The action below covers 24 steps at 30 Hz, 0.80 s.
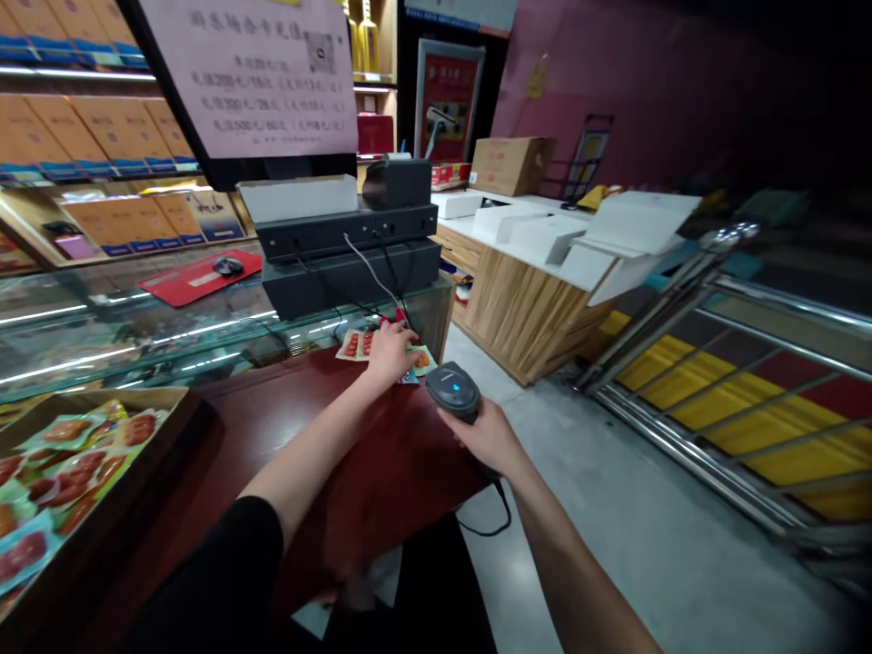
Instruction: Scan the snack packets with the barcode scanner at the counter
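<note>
My right hand (487, 438) grips a dark handheld barcode scanner (453, 391) with a small blue light on top; its black cable hangs below the counter edge. The scanner head points toward several flat snack packets (359, 344) printed with red sausage pictures, lying on the dark red counter (320, 454). My left hand (390, 352) rests flat on those packets, fingers spread over them, just left of the scanner.
A cardboard box (102, 404) at the lower left holds several more snack packets. Behind the packets stand a black cash register unit (351, 245) and a receipt printer (397, 182). A glass display case (102, 336) carries a red mouse pad. Metal railings (763, 363) stand to the right.
</note>
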### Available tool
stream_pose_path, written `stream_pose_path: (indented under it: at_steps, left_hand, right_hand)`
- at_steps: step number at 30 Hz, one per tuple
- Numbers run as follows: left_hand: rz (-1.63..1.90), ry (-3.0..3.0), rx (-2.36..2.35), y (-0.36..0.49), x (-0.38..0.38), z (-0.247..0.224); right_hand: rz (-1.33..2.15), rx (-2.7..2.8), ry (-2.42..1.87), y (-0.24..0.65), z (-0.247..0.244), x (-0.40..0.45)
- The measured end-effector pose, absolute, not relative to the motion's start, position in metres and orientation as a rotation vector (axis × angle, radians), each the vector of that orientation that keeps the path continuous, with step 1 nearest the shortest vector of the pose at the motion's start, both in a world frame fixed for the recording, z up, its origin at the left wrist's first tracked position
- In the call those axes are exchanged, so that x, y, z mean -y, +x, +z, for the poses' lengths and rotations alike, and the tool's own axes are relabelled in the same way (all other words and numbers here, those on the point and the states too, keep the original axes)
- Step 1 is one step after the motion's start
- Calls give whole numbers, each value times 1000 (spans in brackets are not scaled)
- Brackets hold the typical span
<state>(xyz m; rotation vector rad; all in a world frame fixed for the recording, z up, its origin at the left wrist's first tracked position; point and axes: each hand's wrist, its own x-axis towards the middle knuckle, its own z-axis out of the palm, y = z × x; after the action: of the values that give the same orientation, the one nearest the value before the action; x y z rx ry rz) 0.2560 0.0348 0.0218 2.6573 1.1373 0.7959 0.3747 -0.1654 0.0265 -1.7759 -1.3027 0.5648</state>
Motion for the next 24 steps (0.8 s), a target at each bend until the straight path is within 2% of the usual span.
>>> stream_pose_path:
  at_steps: [3,9,18,24]
  left_hand:
    - [563,2816,-1181,268,-50,12]
    - [381,2833,-1221,270,-67,-16]
    - [260,2819,-1226,258,-63,-5]
    - [260,2808,-1353,208,-46,-3]
  right_hand:
    - [581,1287,-1784,379,28,163]
    - [604,1285,-1786,383,30,162]
    - [587,1306,-1754,376,27,159]
    - [577,1349,-1765,366,26,159]
